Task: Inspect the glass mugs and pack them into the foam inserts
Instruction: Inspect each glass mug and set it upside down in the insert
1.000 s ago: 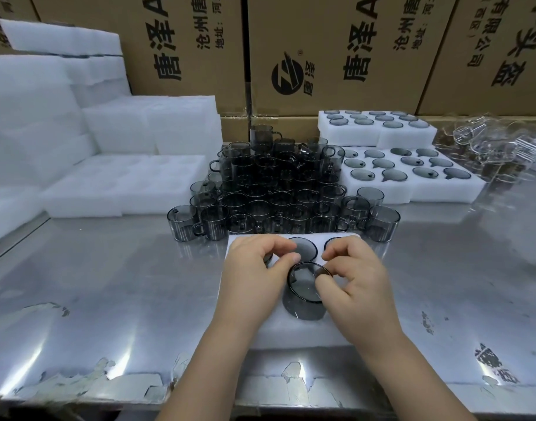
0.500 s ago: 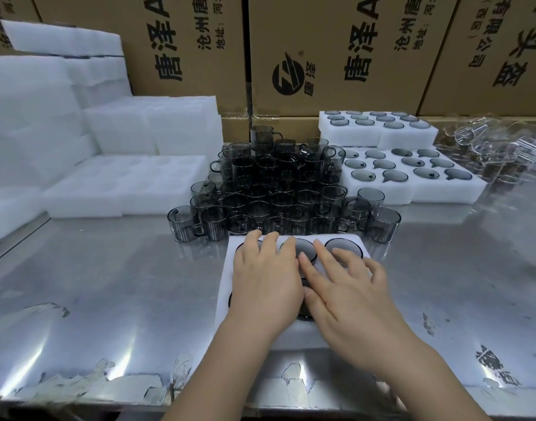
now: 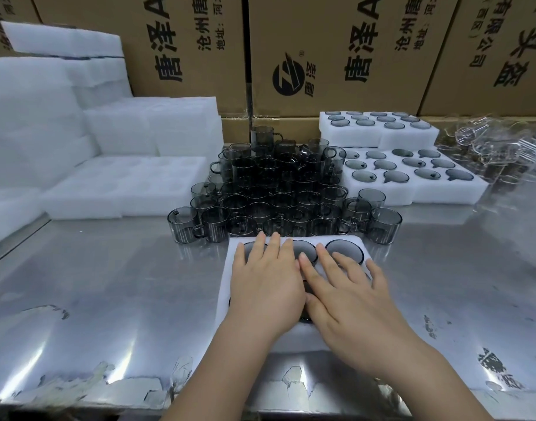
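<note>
A white foam insert (image 3: 230, 268) lies on the steel table in front of me, with smoky grey glass mugs sunk into its holes; one seated mug (image 3: 345, 250) shows at the far right corner. My left hand (image 3: 268, 281) lies flat on the insert's left half, fingers straight. My right hand (image 3: 348, 302) lies flat beside it on the right half, fingers spread. The hands hide most of the near row. A dense pile of loose grey mugs (image 3: 278, 189) stands just behind the insert.
Filled foam inserts (image 3: 412, 177) sit at the back right, with a second stack (image 3: 379, 129) behind them. Empty foam trays (image 3: 123, 189) and foam blocks fill the left. Clear glassware (image 3: 500, 150) lies far right. Cardboard boxes (image 3: 336, 50) wall the back.
A second ago both hands pinched a mug standing up out of the insert's near row. The mug went down into the foam and both hands flattened on top.
</note>
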